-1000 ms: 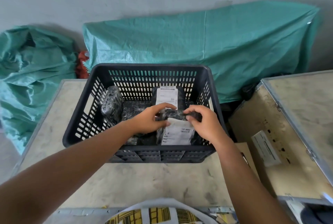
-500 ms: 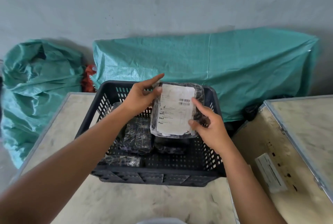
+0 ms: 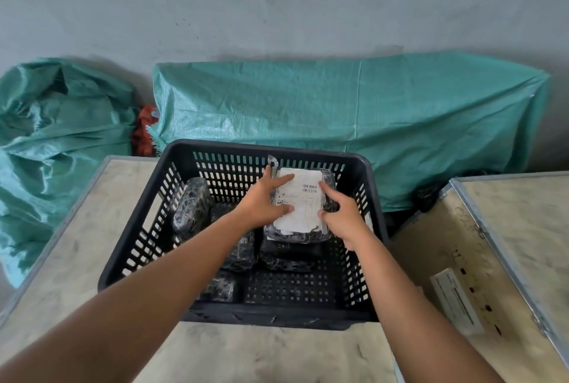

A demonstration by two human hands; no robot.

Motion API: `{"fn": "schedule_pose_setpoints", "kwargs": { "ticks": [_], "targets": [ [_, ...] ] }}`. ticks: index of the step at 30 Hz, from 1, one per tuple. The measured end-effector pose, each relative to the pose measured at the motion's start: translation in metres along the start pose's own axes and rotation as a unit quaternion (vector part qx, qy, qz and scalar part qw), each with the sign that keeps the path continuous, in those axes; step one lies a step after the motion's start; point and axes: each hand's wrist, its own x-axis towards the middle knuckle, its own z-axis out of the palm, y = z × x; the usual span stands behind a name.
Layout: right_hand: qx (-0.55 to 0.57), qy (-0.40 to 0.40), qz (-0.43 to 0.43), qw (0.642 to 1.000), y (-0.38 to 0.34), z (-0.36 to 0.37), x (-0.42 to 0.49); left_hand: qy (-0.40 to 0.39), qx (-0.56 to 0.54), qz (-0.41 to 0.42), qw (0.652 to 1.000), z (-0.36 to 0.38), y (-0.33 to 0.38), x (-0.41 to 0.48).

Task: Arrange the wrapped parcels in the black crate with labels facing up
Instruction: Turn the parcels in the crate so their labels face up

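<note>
**Labelled parcel held label-up inside the black crate**

Nearest the camera, two bare forearms reach forward over the pale, scuffed desk (image 3: 252,355). The black crate (image 3: 374,195) stands on that desk, its slotted walls open to view.

Inside the crate, at the near left, a small dark wrapped parcel (image 3: 220,288) lies on the floor grid. Just beyond it another dark parcel (image 3: 241,255) lies partly under the left forearm, and to its right a flat dark parcel (image 3: 288,255) rests on the floor. A further dark parcel (image 3: 191,205) stands tilted against the left wall.

Over the right rear part of the crate, both hands meet on the labelled parcel (image 3: 300,202), whose white label faces up (barcodes visible near its far right corner). It sits on top of the flat dark parcel. The left hand (image 3: 264,202) has its grip spread, fingers lying on the label's left side. The right hand (image 3: 340,215) pinches the parcel's right edge between thumb and fingers.

To the right stands a wooden case (image 3: 480,262) with metal edging and a white sticker. Farther back, a green tarpaulin (image 3: 354,108) covers something along the grey wall, with a crumpled green sack (image 3: 58,133) at the left.
</note>
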Motion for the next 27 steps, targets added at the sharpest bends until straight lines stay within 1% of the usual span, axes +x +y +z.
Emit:
{"fn": "schedule_pose_setpoints", "kwargs": {
  "ticks": [2,6,8,10,12,14,19,23,26,27],
  "targets": [
    [-0.014,-0.007,0.027,1.000,0.007,0.008,0.006,-0.025,0.025,-0.013,0.999,0.009,-0.010,0.005],
    [-0.032,-0.003,0.058,0.998,0.022,0.019,0.013,-0.116,0.081,-0.043,0.989,0.024,-0.019,0.010],
    [-0.034,-0.008,0.064,0.997,0.028,0.018,0.017,-0.131,0.100,-0.036,0.986,0.028,-0.024,0.012],
    [-0.068,-0.044,0.058,0.995,0.032,0.018,0.016,-0.142,0.097,-0.021,0.985,0.028,-0.032,0.013],
    [-0.122,-0.075,0.044,0.989,0.036,0.021,0.017,-0.145,0.073,-0.008,0.987,0.026,-0.041,0.013],
    [-0.163,-0.078,0.040,0.983,0.041,0.024,0.021,-0.143,0.062,0.001,0.988,0.026,-0.047,0.013],
    [-0.152,-0.080,0.047,0.984,0.043,0.023,0.023,-0.136,0.055,0.002,0.989,0.029,-0.051,0.019],
    [-0.139,-0.065,0.024,0.988,0.042,0.024,0.015,-0.127,0.049,-0.010,0.991,0.032,-0.044,0.012],
    [-0.132,-0.038,0.010,0.990,0.041,0.028,0.009,-0.137,0.062,-0.032,0.988,0.024,-0.040,0.006],
    [-0.141,-0.055,-0.007,0.988,0.032,0.044,-0.003,-0.114,0.070,-0.044,0.990,0.010,-0.047,-0.016]
  ]
}}
